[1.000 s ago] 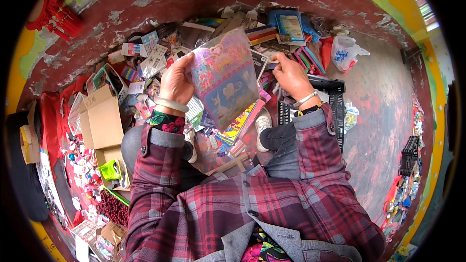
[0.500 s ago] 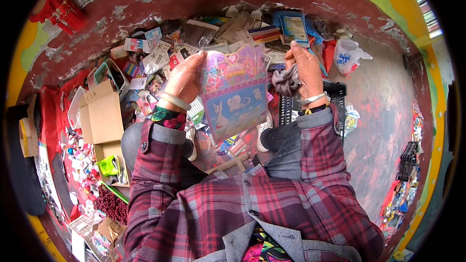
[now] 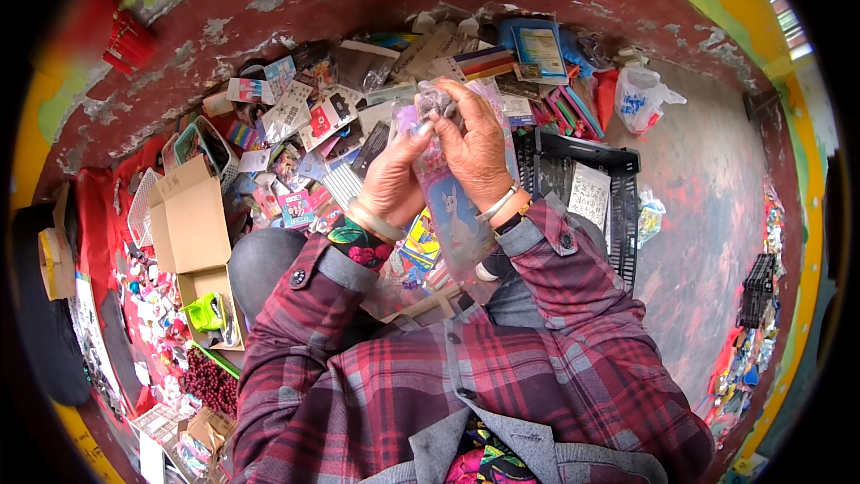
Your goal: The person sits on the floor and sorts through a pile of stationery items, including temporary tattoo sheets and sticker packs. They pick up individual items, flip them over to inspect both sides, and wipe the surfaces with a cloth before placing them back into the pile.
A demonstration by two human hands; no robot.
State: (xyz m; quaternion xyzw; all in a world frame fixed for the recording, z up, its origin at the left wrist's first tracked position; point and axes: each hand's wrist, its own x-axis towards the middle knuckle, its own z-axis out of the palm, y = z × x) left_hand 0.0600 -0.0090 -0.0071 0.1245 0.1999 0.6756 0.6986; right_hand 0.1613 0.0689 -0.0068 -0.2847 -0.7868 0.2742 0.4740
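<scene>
Since a moment ago both hands have closed in, left hand (image 3: 391, 184) and right hand (image 3: 475, 151) fingers now clamped on the top of the clear plastic cartoon-printed packet (image 3: 451, 215), narrowed edge-on.

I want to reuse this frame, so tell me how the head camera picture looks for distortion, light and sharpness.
Head view: strong fisheye, black corners, floor edges curving near the rim; even daylight, soft shadows; the clear printed packet between left hand and right hand looks slightly soft.
</scene>
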